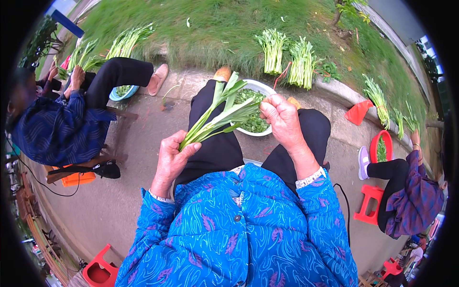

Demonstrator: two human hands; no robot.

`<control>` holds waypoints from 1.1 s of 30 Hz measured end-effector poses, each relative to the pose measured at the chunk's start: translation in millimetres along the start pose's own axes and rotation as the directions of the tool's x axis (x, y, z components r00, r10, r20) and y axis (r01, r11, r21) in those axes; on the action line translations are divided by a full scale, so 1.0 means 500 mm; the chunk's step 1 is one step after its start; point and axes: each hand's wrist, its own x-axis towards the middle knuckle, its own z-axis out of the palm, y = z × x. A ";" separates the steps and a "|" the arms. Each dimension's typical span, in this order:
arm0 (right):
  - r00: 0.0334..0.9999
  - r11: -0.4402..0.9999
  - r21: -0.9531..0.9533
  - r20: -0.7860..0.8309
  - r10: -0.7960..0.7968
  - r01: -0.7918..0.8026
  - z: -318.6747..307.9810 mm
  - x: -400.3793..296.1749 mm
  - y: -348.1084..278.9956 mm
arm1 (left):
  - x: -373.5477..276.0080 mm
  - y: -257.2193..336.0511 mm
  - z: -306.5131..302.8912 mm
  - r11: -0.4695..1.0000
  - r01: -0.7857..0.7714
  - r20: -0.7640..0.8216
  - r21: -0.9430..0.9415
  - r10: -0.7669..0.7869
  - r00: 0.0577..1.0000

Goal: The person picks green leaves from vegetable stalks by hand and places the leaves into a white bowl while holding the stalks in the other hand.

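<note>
My left hand (174, 152) grips the pale stem ends of a small bunch of leafy green vegetables (209, 120), held above my lap. The bunch slants up and to the right, its long leaves spreading at the far end. At the leaf tips, my right hand (285, 120) has its fingers closed, pinching the end of a leaf; the fingertips are partly hidden. Below the leaves, a white plastic basket (263, 86) stands on the ground between my feet. Torn green leaf pieces (254, 122) lie inside it.
Two bundles of greens (274, 52) (302, 62) lie on the grass beyond the stone kerb (340, 91). A red plastic bag (358, 112) lies on the right. Seated people work at left (61, 125) and right (412, 193). A red stool (369, 204) stands at right.
</note>
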 end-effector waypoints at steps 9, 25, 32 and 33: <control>0.976 0.674 0.715 0.053 0.213 -0.186 0.008 0.021 0.050 | 0.012 0.006 0.011 0.956 -0.144 0.048 0.257 0.136 0.989; 0.941 0.646 0.706 0.085 0.327 -0.288 -0.075 0.065 0.070 | 0.015 0.012 -0.059 1.000 0.011 -0.096 -0.002 -0.012 0.995; 0.973 0.936 -0.307 0.093 0.209 -0.172 -0.033 0.093 0.264 | 0.007 0.008 -0.043 0.998 0.004 -0.058 -0.055 -0.007 0.998; 0.974 0.904 -0.402 0.102 0.201 -0.144 -0.030 0.093 0.270 | 0.005 0.004 -0.042 0.999 -0.014 -0.059 -0.050 0.011 0.998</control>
